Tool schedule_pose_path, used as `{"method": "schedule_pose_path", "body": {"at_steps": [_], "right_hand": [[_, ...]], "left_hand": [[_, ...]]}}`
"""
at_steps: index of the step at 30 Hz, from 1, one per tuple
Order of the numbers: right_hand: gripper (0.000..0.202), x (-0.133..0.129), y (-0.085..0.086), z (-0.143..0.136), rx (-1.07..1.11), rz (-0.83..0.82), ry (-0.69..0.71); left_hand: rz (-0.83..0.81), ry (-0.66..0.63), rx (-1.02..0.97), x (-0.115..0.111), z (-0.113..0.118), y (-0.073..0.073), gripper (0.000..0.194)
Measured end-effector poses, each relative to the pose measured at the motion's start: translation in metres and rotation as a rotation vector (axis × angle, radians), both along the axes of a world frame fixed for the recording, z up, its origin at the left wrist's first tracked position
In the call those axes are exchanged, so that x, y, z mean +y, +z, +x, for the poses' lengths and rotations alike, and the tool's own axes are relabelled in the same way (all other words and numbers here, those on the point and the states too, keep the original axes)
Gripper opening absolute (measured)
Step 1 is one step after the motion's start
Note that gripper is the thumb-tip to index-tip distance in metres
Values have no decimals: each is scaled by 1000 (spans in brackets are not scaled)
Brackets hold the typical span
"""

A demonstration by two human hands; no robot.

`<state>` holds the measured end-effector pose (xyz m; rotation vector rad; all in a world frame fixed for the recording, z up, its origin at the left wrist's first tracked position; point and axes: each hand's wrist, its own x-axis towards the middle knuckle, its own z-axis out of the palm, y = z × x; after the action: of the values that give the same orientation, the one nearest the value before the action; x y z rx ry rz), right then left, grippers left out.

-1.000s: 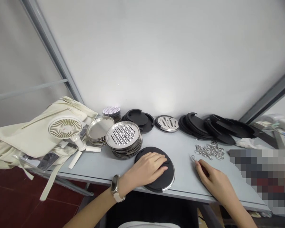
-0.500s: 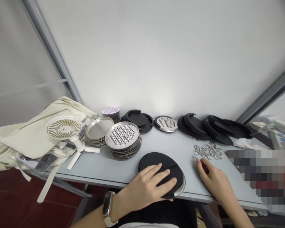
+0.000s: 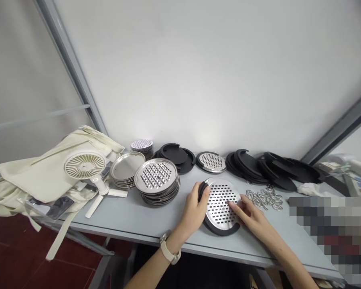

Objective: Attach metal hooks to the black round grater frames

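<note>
A round metal grater disc [image 3: 221, 206] sits in a black holder [image 3: 219, 230] whose rim shows along the left and bottom, tilted up at the table's front edge. My left hand [image 3: 195, 208] grips the black rim on the left, thumb in front. On the right edge, my right hand [image 3: 252, 212] is closed with its thumb against the perforated face and its fingers curled at the side. Whether a small hook is also in those fingers I cannot make out. Behind the right hand lies a pile of metal S-hooks [image 3: 264, 198].
Stacked grater discs [image 3: 157, 176] and plain metal discs [image 3: 126, 166] stand on the left. Beyond them are a white fan [image 3: 84, 165] and cream cloth [image 3: 45, 170]. Black holders [image 3: 249, 162] and another grater in a holder [image 3: 211, 162] line the back by the wall.
The grater and holder have turned from black back up to metal face up and shifted right. My left hand moved from lying flat to gripping the rim; my right hand moved left onto the grater.
</note>
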<state>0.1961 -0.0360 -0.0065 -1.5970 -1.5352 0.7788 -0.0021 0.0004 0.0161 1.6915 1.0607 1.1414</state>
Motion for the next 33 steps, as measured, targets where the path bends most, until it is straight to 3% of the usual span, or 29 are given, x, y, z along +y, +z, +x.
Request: {"method": "schedule_pose_path", "body": {"at_steps": [5, 10, 16, 23, 33], "right_hand": [[32, 34, 9, 10, 199, 34, -91], [27, 88, 20, 16, 566, -24, -214], [17, 143, 17, -3, 707, -40, -217], [8, 141, 9, -20, 899, -65, -120], [23, 144, 8, -14, 1033, -214, -106]], "left_hand": [[-31, 181, -2, -34, -30, -10, 37], [-193, 12, 6, -70, -58, -11, 33], [-233, 74, 62, -81, -58, -24, 34], [-185, 105, 46, -89, -54, -27, 32], [-157, 260, -13, -90, -71, -18, 29]]}}
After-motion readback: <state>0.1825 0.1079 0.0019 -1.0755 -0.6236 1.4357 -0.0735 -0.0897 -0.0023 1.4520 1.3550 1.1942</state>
